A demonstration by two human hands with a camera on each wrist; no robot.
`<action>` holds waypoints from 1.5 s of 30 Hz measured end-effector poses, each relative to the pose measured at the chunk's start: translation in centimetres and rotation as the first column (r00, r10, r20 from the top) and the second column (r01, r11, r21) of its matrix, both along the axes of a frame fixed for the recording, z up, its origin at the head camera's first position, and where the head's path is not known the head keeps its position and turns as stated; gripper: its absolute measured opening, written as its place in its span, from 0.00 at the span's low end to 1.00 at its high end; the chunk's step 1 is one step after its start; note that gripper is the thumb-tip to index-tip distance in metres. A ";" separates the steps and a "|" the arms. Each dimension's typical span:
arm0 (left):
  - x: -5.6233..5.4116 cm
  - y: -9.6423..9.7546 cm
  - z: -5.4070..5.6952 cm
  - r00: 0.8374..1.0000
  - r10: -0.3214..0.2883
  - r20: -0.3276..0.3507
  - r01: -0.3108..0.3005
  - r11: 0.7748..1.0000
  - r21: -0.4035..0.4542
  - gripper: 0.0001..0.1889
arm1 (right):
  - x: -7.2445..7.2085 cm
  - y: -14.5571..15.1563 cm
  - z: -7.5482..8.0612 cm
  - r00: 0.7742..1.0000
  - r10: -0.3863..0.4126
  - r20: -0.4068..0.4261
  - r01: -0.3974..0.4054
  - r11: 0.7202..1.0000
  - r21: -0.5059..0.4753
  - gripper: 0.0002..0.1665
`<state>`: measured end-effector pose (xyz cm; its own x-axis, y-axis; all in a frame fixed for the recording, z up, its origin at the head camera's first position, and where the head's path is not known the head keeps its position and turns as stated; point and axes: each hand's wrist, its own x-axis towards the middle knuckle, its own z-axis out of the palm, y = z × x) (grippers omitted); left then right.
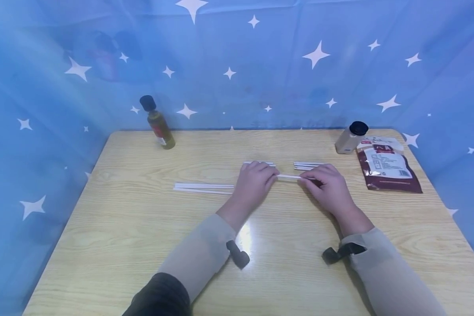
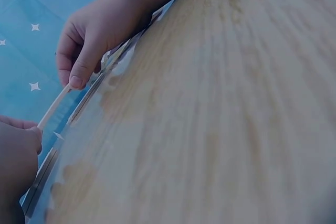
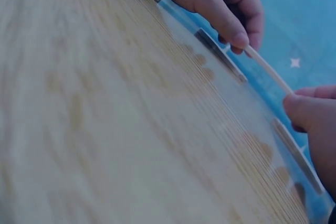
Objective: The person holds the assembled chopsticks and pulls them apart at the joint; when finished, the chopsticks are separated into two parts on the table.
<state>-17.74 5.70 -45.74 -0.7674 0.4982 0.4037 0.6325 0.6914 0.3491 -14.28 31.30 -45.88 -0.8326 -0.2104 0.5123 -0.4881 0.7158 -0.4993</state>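
My left hand (image 1: 254, 177) and my right hand (image 1: 328, 186) pinch the two ends of a thin white stick (image 1: 288, 176) between thumbs and fingers. In the right wrist view the stick (image 3: 269, 72) spans the gap between both hands, raised off the table. Beyond the left hand lie several white sticks (image 1: 270, 164), partly covered by it. Behind the right hand is another small group of sticks (image 1: 306, 165). Further left, longer white sticks (image 1: 201, 186) lie side by side, their right ends near the left wrist.
A wooden table (image 1: 142, 245) carries everything. At its back left stands a dark-capped bottle (image 1: 160, 129). Toward the back right are a black-lidded shaker jar (image 1: 349, 139) and a maroon and white packet (image 1: 389, 166). A blue star-patterned curtain (image 1: 229, 52) hangs behind.
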 end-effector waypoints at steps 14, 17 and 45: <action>0.6 0.0 0.4 0.999 0.025 0.038 -0.023 0.998 -0.052 0.10 | -0.3 0.5 0.0 1.000 0.013 0.026 -0.013 1.000 -0.007 0.08; 0.7 0.0 0.4 0.999 0.024 0.024 -0.022 0.998 -0.053 0.10 | -0.4 0.6 -0.2 0.999 0.017 0.027 -0.017 1.000 -0.016 0.08; -1.1 -2.7 -0.4 0.996 0.094 0.009 -0.094 0.991 0.097 0.04 | -1.1 2.9 -0.3 0.997 -0.077 -0.023 0.076 0.997 -0.029 0.09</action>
